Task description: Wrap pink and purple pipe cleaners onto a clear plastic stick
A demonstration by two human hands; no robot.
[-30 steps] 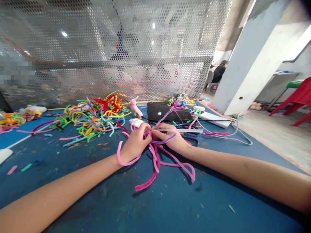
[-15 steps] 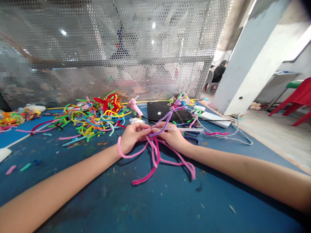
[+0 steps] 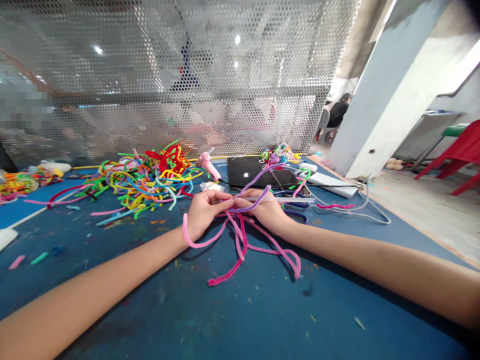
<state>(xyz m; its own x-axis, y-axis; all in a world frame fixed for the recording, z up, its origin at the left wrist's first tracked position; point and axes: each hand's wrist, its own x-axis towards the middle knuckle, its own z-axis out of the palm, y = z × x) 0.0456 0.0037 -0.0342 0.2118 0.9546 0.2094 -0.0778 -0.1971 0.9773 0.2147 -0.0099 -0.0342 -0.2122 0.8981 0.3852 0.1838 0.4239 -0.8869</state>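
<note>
My left hand [image 3: 205,212] and my right hand [image 3: 264,210] meet at the middle, both pinching a bunch of pipe cleaners where they cross. Pink pipe cleaners [image 3: 204,244] fan out below the fingers, one curving round by my left wrist. A darker magenta pipe cleaner [image 3: 228,275] hangs toward me, its end over the table. Purple pipe cleaners [image 3: 258,200] rise from between the fingertips and bend to the right. Behind my right hand a pale flat strip [image 3: 294,200] sticks out to the right. The crossing itself is mostly hidden by my fingers.
A large heap of coloured pipe cleaners [image 3: 146,185] lies left on the blue table [image 3: 225,320]. Behind my hands are a pink glue gun [image 3: 207,164] and a black laptop [image 3: 240,172]. White cables [image 3: 375,215] run at right. A perforated metal screen [image 3: 210,120] stands at the back.
One purple pipe cleaner has swung down, so its end now stands apart above my right hand. The hanging pink and magenta ends have shifted slightly. Both hands keep their pinch.
</note>
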